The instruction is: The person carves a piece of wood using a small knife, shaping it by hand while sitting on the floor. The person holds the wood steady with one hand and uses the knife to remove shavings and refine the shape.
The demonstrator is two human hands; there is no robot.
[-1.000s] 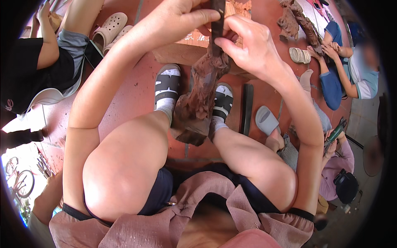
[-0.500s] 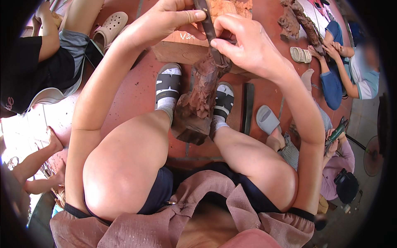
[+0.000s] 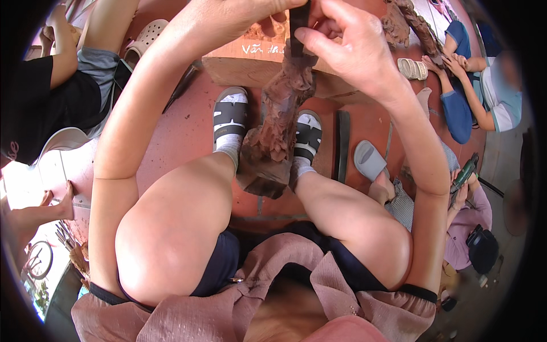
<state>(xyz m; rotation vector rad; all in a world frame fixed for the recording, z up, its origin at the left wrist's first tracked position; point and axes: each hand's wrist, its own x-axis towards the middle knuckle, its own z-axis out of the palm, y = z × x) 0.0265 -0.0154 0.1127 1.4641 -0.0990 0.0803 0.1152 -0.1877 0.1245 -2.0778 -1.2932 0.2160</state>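
Note:
A reddish-brown carved wood piece (image 3: 279, 131) stands between my feet, its thick angular base toward me and its narrow end away from me. At that far end my right hand (image 3: 356, 48) pinches a dark flat strip (image 3: 298, 37) between thumb and fingers. The strip lies along the top of the carving; whether it is sandpaper or a tool, I cannot tell. My left hand (image 3: 245, 14) is closed at the strip's upper end, partly cut off by the picture's top edge.
Behind the carving sits a wooden block (image 3: 242, 71) with white writing. A dark bar (image 3: 341, 148) and a grey slipper (image 3: 369, 159) lie to the right. Co-workers sit on both sides; one holds a green power tool (image 3: 466, 171), others touch another carving (image 3: 421, 28).
Both hands have moved slightly up and away from me, the left partly leaving the picture. The strip now stands straighter and looks wider. The carving's base has stayed in place.

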